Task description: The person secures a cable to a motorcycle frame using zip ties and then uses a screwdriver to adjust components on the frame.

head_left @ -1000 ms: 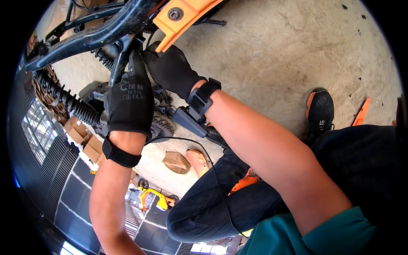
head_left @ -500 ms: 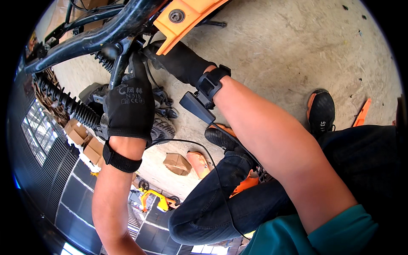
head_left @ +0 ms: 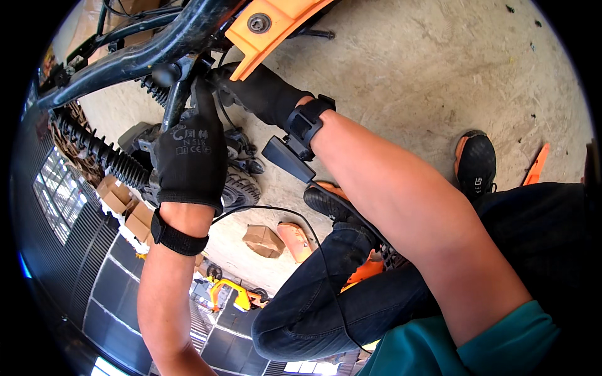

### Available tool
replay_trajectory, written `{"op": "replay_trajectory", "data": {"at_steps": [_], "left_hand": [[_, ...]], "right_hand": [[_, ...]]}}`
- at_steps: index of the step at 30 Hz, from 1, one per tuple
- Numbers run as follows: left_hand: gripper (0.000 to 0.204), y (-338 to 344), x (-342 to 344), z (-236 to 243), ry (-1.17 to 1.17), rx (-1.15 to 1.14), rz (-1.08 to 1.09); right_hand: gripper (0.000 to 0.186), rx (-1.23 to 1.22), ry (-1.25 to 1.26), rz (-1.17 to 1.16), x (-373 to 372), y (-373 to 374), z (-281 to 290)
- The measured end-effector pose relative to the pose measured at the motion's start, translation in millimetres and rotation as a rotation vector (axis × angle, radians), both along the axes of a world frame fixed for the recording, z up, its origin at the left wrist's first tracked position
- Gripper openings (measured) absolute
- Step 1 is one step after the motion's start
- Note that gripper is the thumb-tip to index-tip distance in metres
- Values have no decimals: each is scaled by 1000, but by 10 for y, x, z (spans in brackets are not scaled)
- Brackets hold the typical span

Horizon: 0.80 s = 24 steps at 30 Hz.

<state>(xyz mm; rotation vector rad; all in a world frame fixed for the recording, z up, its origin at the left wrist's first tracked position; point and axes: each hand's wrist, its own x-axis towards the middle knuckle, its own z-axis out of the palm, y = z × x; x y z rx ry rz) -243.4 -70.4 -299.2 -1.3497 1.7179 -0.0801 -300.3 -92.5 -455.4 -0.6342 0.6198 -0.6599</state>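
Observation:
Both my hands wear black work gloves and meet beneath the dark tubular frame (head_left: 144,53) of a vehicle. My left hand (head_left: 191,153) reaches up beside a short frame strut (head_left: 176,103), its fingers closed at the bracket under the tube. Close by, my right hand (head_left: 266,94) comes in from the right, fingers bent inward next to a thin black cable (head_left: 221,108). What the fingertips hold is hidden between the gloves and the frame. An orange panel (head_left: 266,28) with a bolt overhangs my right fingers.
A coil-spring shock absorber (head_left: 103,153) slants down left of my left hand, toward a knobby tyre (head_left: 241,189). Cardboard boxes (head_left: 139,220), a brown paper-like lump (head_left: 263,241) and an orange piece (head_left: 534,164) lie on the floor. A black cord (head_left: 321,250) hangs across my leg.
My right hand and wrist have shifted very slightly left. The left hand stays at the bracket, and the view has moved a little.

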Motion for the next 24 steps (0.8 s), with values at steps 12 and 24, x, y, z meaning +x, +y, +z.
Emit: {"op": "replay_trajectory", "data": {"at_steps": [12,24], "left_hand": [[68,-7,-66,49,19,2,83],[60,10,-98,56,37,-16,8]], "right_hand": [[32,269,-154,2,55,50,-39],[32,88,-40,-116,215,177,-55]]}}
